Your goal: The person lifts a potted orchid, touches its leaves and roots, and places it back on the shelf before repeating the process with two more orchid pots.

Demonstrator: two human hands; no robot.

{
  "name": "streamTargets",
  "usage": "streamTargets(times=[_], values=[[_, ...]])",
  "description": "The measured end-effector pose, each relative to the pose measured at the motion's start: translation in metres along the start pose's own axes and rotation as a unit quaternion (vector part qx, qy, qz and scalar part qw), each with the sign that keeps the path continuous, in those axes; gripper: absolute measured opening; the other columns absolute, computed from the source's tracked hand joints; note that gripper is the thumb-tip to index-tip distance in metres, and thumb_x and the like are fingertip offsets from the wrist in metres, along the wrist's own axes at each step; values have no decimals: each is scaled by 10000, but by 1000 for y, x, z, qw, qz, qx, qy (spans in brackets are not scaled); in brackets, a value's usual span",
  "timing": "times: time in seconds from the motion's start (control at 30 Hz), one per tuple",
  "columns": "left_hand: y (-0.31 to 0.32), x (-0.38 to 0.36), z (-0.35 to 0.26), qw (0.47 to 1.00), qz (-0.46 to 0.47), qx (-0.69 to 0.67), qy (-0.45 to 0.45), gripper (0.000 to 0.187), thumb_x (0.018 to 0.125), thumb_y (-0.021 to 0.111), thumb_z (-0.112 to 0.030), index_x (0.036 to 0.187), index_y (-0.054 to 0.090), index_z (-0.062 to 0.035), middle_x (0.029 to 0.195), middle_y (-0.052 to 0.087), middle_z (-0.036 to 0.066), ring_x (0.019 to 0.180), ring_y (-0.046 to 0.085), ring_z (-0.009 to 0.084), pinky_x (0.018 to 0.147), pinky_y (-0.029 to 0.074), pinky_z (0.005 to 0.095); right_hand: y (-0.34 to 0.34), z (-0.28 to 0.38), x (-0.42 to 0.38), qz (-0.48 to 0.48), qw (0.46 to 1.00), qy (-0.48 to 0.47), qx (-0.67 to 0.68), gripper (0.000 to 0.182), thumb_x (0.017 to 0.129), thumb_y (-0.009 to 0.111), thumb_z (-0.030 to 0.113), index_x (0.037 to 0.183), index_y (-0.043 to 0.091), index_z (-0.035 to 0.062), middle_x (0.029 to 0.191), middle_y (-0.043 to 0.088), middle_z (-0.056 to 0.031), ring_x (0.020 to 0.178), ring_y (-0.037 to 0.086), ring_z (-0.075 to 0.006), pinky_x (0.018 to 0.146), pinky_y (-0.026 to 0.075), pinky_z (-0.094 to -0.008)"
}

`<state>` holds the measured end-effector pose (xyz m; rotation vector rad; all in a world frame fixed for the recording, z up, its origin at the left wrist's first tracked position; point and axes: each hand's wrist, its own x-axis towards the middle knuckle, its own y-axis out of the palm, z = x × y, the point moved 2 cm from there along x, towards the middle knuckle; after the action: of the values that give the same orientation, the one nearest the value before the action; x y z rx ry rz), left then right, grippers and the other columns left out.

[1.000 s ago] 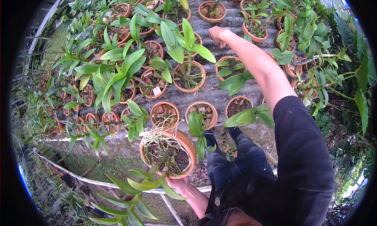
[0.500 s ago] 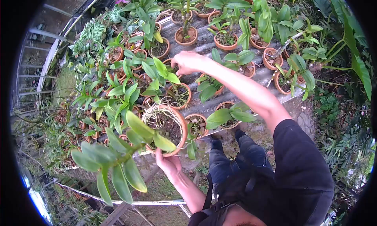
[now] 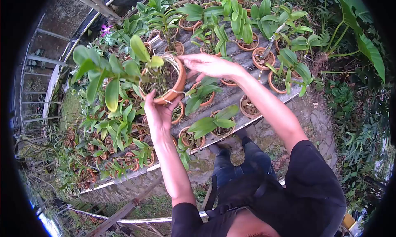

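Observation:
A large terracotta pot (image 3: 177, 87) is raised above the bench, with pale roots over its rim. The orchid (image 3: 110, 68) in it leans out to the left, its broad leaves green and partly yellowish. My left hand (image 3: 159, 113) grips the pot's near side, thumb at the rim and fingers underneath. On the pot's right side is my right hand (image 3: 208, 65), its fingers stretched out with the tips right at the rim. Below the right hand sits a smaller potted orchid (image 3: 203, 92) on the bench.
Many potted orchids cover the corrugated bench (image 3: 237, 97). A pot of brown chips (image 3: 248, 106) stands near its front edge, beside another orchid (image 3: 216, 122). Large-leaved plants (image 3: 367, 51) crowd the right side. A wooden pole (image 3: 123, 210) crosses the lower left.
My left hand has carried the potted orchid up and away from my body, over the bench. My right hand has left the smaller pots and come to the raised pot's rim, fingers now extended.

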<state>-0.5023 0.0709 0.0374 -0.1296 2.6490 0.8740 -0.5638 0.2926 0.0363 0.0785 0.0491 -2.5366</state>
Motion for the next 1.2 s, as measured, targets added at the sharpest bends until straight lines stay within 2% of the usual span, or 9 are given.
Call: streamTargets(times=[0.07,0.1,0.17,0.23,0.3,0.57,0.9,1.17,1.2], values=[[15,26,1,1000,4,15,-19,441,934,497,-215,1255,416,74,1228,558,257,1101,616,384,901,564,581,-17,5,1,-11,999,9,39,698,1000,442,526,1499,322,53,1399,515,-141,1093,634,-251,833,571,-349],[23,40,1,999,31,15,-22,422,947,454,-181,1238,304,86,1284,444,344,1151,564,457,932,548,604,-29,6,6,-44,999,18,23,683,1001,448,523,1480,350,45,1378,530,-150,1086,643,-260,836,574,-355],[21,77,11,997,57,-8,-56,458,952,414,-159,1274,252,123,1333,392,357,1201,508,494,963,497,656,-51,4,24,-33,998,46,36,633,1026,431,450,1490,323,34,1458,441,-207,1063,658,-334,833,589,-387],[20,109,22,997,53,-5,-59,467,953,388,-150,1304,260,129,1350,396,350,1223,490,494,970,480,669,-67,0,37,-69,994,86,-1,655,1007,466,484,1470,359,33,1388,524,-143,1037,668,-263,835,575,-361],[13,135,37,996,47,-23,-73,439,935,429,-147,1291,343,96,1301,474,301,1158,557,441,906,530,640,-75,-4,38,-102,990,94,-30,666,996,504,471,1473,356,31,1410,507,-136,1102,638,-256,866,556,-361],[-57,211,110,984,-55,-100,-135,367,970,353,-38,1294,304,126,1355,384,329,1221,473,517,960,445,719,-82,-37,-3,-140,978,135,-70,602,992,535,424,1445,414,47,1389,524,-133,1210,572,-233,956,498,-359],[-131,277,200,978,-63,-43,-194,365,982,335,43,1345,302,19,1311,482,288,1084,601,480,898,494,699,-90,-57,-11,-196,976,67,-65,392,1030,494,315,1306,563,46,1261,610,-80,1165,585,-181,953,479,-338],[-128,285,220,967,-93,-41,-234,308,1010,330,-1,1306,348,81,1266,531,274,1076,619,447,886,555,609,-79,-60,-21,-207,973,31,-96,390,1007,545,309,1263,581,18,1191,644,-97,1126,599,-183,979,458,-336],[-132,289,224,972,-71,-45,-221,318,1017,317,-9,1301,282,128,1275,482,361,1104,586,496,884,554,624,-77,-58,-24,-217,970,21,-111,398,990,575,315,1247,590,12,1177,654,-112,1115,612,-195,979,463,-340]])
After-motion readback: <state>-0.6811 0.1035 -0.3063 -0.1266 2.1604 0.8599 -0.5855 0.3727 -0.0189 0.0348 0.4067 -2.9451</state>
